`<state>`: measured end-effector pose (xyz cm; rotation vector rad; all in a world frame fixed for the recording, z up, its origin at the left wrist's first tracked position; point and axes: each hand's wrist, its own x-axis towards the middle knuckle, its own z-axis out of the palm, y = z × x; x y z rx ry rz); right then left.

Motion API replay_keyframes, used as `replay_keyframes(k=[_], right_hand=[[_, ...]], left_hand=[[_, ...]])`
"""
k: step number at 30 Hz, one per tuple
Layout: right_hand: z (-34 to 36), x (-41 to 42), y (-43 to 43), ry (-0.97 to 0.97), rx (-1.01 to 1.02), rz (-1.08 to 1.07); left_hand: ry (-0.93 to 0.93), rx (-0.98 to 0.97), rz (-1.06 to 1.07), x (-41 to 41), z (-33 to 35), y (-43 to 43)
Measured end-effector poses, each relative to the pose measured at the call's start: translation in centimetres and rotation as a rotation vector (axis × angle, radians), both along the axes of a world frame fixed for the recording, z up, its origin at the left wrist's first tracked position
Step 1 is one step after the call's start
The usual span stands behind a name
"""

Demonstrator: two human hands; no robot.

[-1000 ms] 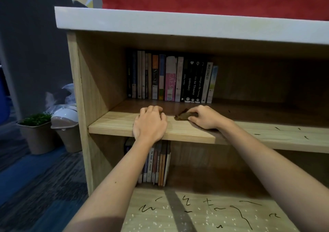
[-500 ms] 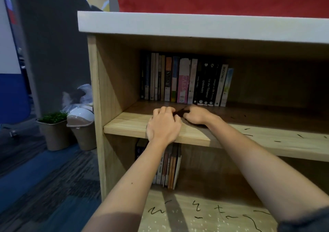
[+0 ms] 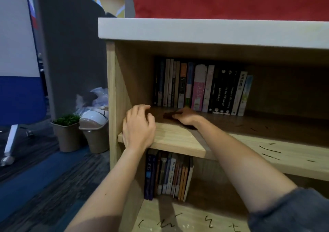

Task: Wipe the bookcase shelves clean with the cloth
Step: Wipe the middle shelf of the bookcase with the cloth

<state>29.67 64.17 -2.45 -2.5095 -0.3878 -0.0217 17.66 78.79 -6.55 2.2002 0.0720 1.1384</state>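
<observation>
The wooden bookcase's middle shelf (image 3: 174, 139) runs across the view, with black scribble marks on its right part. Deep in the shaded part of that shelf, my right hand (image 3: 187, 116) presses a dark brown cloth (image 3: 169, 115) onto the wood, in front of a row of upright books (image 3: 201, 87). Only the cloth's left end shows past my fingers. My left hand (image 3: 138, 126) hovers at the shelf's front left corner, fingers loosely curled and holding nothing.
A second row of books (image 3: 167, 176) stands on the lower shelf; the bottom board (image 3: 187, 221) carries black scribbles. A white top (image 3: 213, 30) caps the bookcase. On the floor to the left stand a potted plant (image 3: 66, 132) and a bin (image 3: 95, 130).
My right hand has pushed the cloth leftward and deeper into the shelf, toward the books. My left hand has slid left to the shelf's corner and lifted its fingers. The view has shifted left.
</observation>
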Motion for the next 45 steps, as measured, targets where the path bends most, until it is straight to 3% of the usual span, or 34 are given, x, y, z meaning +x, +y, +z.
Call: replay_keyframes(k=[6,12,21,24,27,30,31,34,36,41,45], right_hand=[[0.5,-0.1,6.7,0.016,-0.078,0.344],[1.5,-3.1,3.3,0.044,-0.112,0.473],[0.1,-14.7,-4.7,-0.039,0.120,0.428],[-1.3,-18.6,-5.1,-0.107,0.116,0.482],[-3.1,-20.4,-5.4,-0.228,0.283,0.420],[-3.2,-21.1,-4.5,-0.220,0.109,0.484],[-2.8,-21.2,-4.2,-0.235,0.144,0.487],[-0.2,-19.8,-4.1,-0.391,0.417,0.366],[1.4,-17.2,-4.1,-0.434,0.451,0.239],[1.9,-7.8,-3.7,-0.259,0.288,-0.106],[0.0,-1.0,-2.6,-0.157,0.002,-0.262]], left_hand=[[-0.036,-0.023,0.007,0.5,0.0,0.3],[-0.006,-0.011,-0.006,0.4,0.1,0.4],[0.099,0.065,-0.023,-0.2,0.2,0.4],[0.203,0.220,-0.068,-1.1,-0.4,0.3],[0.296,0.273,-0.129,-2.1,-0.6,0.5],[0.354,0.252,-0.191,-2.6,-0.2,0.7],[0.364,0.217,-0.216,-2.6,-0.1,0.8],[0.328,0.027,-0.267,-2.4,0.1,1.0],[0.281,-0.035,-0.274,-2.2,0.5,1.2],[0.226,-0.021,-0.217,-1.4,1.0,1.9],[0.146,-0.037,-0.058,-0.4,0.4,1.7]])
